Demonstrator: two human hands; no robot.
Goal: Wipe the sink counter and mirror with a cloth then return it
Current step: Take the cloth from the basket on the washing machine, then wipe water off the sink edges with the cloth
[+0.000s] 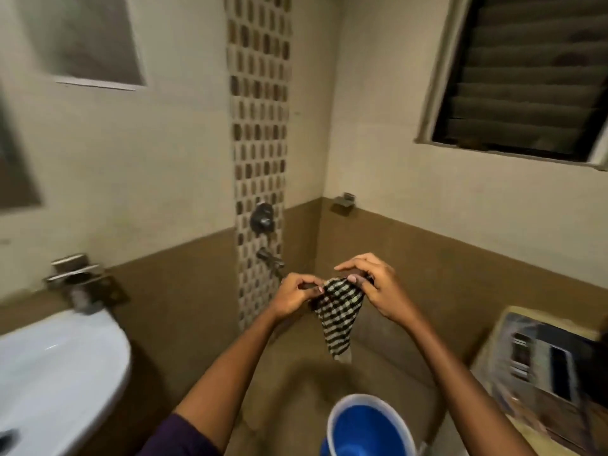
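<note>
A small bathroom corner with cream upper walls and a brown tiled lower band fills the view, blurred toward the edges. In front of that corner both hands are raised, and between them hangs the cloth (339,315), a black-and-white checked rag. The left hand (296,296) pinches the cloth's upper left edge between thumb and forefinger, the other fingers curled in. The right hand (378,289) grips the upper right edge, thumb tip pressed on the fabric and the remaining fingers arched over the top; both hands are closed on the cloth, which is bunched at the top and tapers downward to a loose point below the fingers. Just behind the left hand's fingers a metal tap (270,258) juts from the wall, and above it sits a round mixer knob (262,217) on a vertical strip of mosaic tiles (260,110). Up and to the right of the right hand a small metal soap holder (344,202) is fixed to the wall, and higher still is a dark louvred window (526,74). Straight below the hanging cloth stands a blue bucket (370,426) with a pale rim. Well to the left of the hands is the white sink (59,373), with a metal bracket shelf (77,274) above it. To the lower right, beside the right forearm, lies a blurred printed carton (543,363). A purple sleeve (177,437) shows on the left arm.
</note>
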